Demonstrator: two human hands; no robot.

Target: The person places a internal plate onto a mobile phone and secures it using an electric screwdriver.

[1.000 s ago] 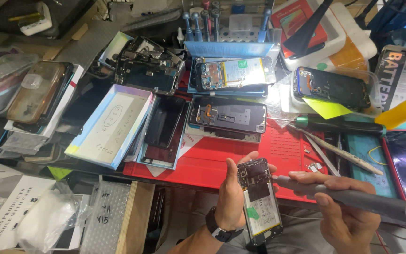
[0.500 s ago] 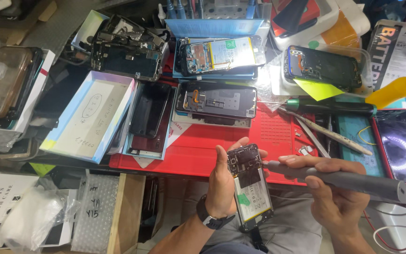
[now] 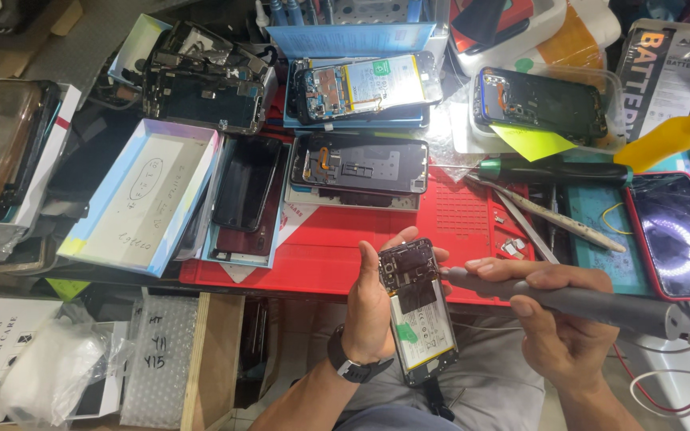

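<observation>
My left hand (image 3: 370, 307) grips an opened phone (image 3: 417, 311) with its back cover off, showing the circuit board on top and the battery below. It is held upright over my lap, in front of the red work mat (image 3: 337, 247). My right hand (image 3: 557, 319) holds a grey electric screwdriver (image 3: 576, 302) lying sideways. Its tip points left and meets the phone's right edge near the board.
The bench holds several dismantled phones (image 3: 358, 164), an open white box (image 3: 144, 195), tweezers (image 3: 549, 214), a green-handled screwdriver (image 3: 553, 169) and a red-edged phone (image 3: 675, 233) at right. A yellow bottle (image 3: 672, 137) and a battery package (image 3: 658, 68) lie far right. Cables (image 3: 680, 375) trail at lower right.
The view has shifted so the bench sits higher and further left in frame. Both hands keep the phone and screwdriver, with the tip staying against the phone's upper right edge.
</observation>
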